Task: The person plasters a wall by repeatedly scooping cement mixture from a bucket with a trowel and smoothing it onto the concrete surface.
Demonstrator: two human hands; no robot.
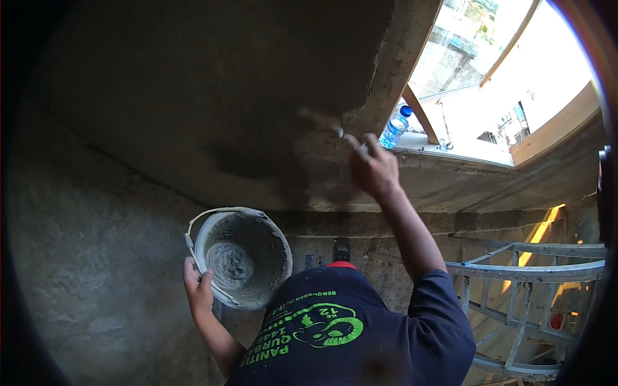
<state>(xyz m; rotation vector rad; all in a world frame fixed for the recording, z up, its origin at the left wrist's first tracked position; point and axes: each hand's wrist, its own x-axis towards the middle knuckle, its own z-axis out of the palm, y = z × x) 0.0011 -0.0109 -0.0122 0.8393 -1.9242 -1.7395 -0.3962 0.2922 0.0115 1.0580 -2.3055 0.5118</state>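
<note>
My left hand is closed on the rim and bail handle of a pale bucket, which tilts so that its inside shows. Wet grey cement paste lies at the bottom, with more smeared up the walls. My right hand is raised to the plastered wall beside the window opening. It grips a hand tool with a pale brownish head. Motion smears that head, so its exact kind is unclear. The plaster left of the tool looks darker than the strip next to the window.
On the window sill stands a clear water bottle with a blue cap, near a wooden window frame. Metal scaffolding or a ladder fills the lower right. A concrete ledge runs along the wall's foot.
</note>
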